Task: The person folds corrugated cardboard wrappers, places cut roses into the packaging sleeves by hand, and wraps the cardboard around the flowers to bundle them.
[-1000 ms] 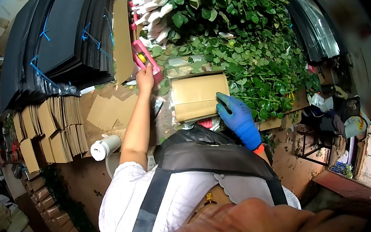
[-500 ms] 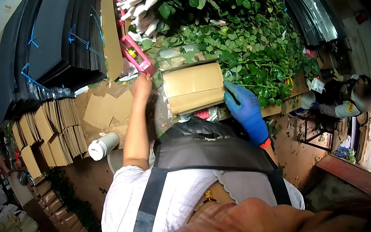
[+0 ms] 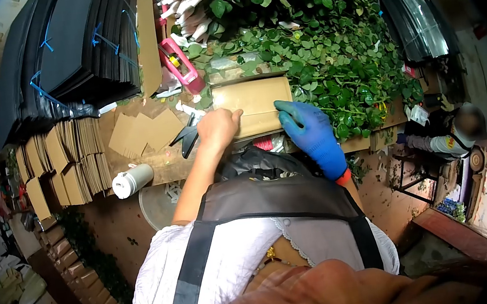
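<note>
A brown cardboard wrap [image 3: 253,95] lies folded on the bench in front of me, a seam running across it. My left hand [image 3: 218,129], bare, has its fingers curled at the wrap's near left side, thumb on top by the seam. On the near right side, my right hand [image 3: 312,134] in a blue glove grips the wrap's edge, thumb and finger close together. Just left of my left hand lie black-handled scissors [image 3: 187,136]. A pink tape dispenser [image 3: 183,65] rests beyond them, touched by neither hand.
Leafy green stems [image 3: 316,52] cover the bench's back and right. White-netted bundles [image 3: 186,7] lie at the back. Black sheets [image 3: 82,47] and folded cardboard [image 3: 69,164] are stacked left, near a white cup [image 3: 133,181]. Another person [image 3: 451,135] is at far right.
My left hand has left the tape dispenser and come right and nearer, onto the wrap. My gloved right hand has shifted left onto its edge. The scissors now show.
</note>
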